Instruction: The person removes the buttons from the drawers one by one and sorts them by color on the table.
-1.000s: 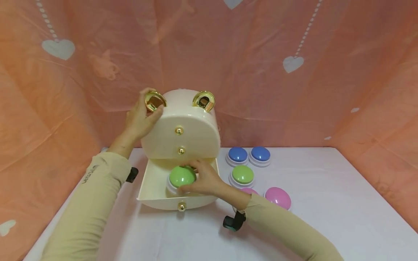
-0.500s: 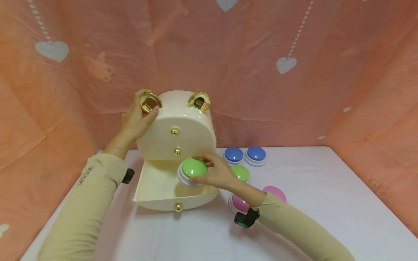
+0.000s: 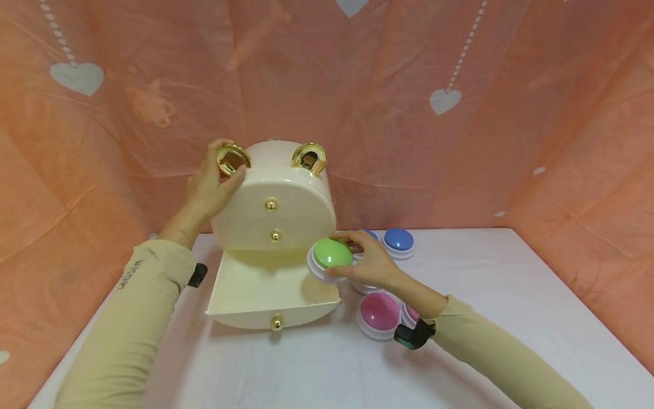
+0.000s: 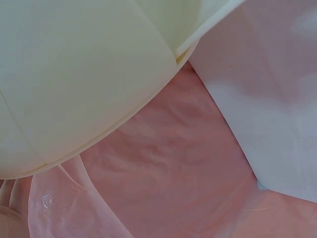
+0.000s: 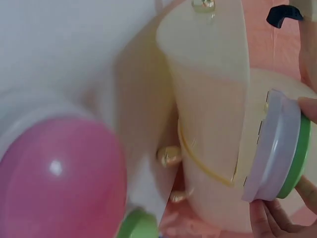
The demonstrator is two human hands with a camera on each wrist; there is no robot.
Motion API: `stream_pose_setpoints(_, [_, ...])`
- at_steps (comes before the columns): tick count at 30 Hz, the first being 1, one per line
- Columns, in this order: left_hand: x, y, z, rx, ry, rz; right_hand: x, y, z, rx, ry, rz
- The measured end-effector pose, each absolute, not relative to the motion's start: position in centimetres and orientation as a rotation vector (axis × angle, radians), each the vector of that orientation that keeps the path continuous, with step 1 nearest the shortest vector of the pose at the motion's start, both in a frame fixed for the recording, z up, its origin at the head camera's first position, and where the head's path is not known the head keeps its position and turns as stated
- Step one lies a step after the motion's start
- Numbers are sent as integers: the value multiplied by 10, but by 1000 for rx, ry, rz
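My left hand (image 3: 206,184) grips the left gold ear (image 3: 240,154) on top of a cream drawer box (image 3: 301,204). Thumb in front, fingers behind. The box's lowest drawer (image 3: 245,315) is pulled out and has nothing in it. Over the drawer's right side, my right hand (image 3: 375,262) holds a green push button (image 3: 332,253) with a white base, thumb and fingers at its edges. In the right wrist view the green push button (image 5: 297,158) is seen side-on, held off the surface. The left wrist view shows mostly the box's side (image 4: 84,79).
Right of the box stand a pink button (image 3: 380,311), another pink one partly behind the right wrist, and a blue button (image 3: 398,240). A second blue button (image 3: 371,233) is mostly covered by the right hand. A white cloth covers the table (image 3: 306,369); a pink curtain hangs behind.
The right hand has lifted the green push button out of the drawer and carried it right, to the drawer's right edge. My left hand keeps its grip on the ear; the view shifted slightly.
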State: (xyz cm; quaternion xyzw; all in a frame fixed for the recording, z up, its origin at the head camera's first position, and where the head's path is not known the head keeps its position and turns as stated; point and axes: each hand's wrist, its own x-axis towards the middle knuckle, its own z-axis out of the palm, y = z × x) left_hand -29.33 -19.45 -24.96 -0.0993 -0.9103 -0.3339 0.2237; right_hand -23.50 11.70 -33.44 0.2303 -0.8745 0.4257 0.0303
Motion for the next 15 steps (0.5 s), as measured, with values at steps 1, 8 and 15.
stream_pose_setpoints(1, [-293, -194, -250, -273, -2512, -922, -235, 120, -334, 701, -2697, 1307])
stream_pose_setpoints(8, [-295, -195, -250, -266, -2508, -921, -238, 142, -334, 687, -2699, 1252])
stream_pose_setpoints(15, [-295, -195, -251, -274, -2507, -909, -238, 157, -338, 688, -2695, 1206])
